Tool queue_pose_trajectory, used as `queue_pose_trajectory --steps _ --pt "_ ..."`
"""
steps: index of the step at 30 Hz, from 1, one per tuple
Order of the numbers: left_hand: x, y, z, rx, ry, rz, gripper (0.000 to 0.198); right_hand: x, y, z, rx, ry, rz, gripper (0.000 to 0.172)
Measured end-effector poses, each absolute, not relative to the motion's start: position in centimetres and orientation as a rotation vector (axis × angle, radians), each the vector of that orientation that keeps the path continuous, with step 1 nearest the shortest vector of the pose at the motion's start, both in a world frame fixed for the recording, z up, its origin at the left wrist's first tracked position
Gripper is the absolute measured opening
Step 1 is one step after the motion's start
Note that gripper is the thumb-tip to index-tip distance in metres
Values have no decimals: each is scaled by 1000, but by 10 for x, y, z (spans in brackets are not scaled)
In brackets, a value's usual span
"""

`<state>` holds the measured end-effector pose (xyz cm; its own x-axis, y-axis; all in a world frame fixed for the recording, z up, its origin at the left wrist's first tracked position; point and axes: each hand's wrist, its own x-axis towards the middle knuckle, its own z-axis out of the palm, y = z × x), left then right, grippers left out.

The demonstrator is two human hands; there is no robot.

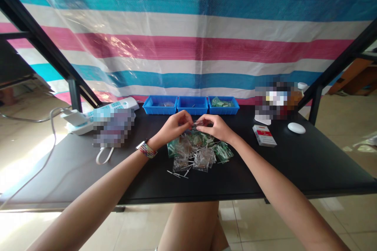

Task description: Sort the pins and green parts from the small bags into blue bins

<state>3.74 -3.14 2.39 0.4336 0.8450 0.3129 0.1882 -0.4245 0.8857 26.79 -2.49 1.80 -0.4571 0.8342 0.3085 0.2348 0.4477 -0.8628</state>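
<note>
Fingers bent in a pinch, my left hand and my right hand meet above a pile on the black table. A small clear plastic bag shows between the fingertips of both; its contents are too small to make out. Beneath them lie several clear bags with brownish thin pieces inside and green bags. Loose silver pins, shaped like blind rivets, are scattered among and in front of these bags. My left wrist wears a watch with a colourful woven band.
Behind the pile stand three blue bins: the left bin with a clear bag, the middle bin with something small, the right bin with green bags. A power strip lies left; a cigarette pack and white oval object lie right.
</note>
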Motion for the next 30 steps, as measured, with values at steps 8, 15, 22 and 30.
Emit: queue_pose_trajectory --steps 8,15,22,30 --pt "41 -37 34 1723 996 1056 52 258 -28 13 -856 -1620 1150 22" --pt "39 -35 32 1637 995 929 64 256 -40 18 -754 -1855 626 14" --pt "39 -33 30 1614 951 997 43 254 -42 17 -718 -1846 534 13" --pt "38 -33 31 1508 961 1137 48 252 -38 18 -751 -1402 1240 42"
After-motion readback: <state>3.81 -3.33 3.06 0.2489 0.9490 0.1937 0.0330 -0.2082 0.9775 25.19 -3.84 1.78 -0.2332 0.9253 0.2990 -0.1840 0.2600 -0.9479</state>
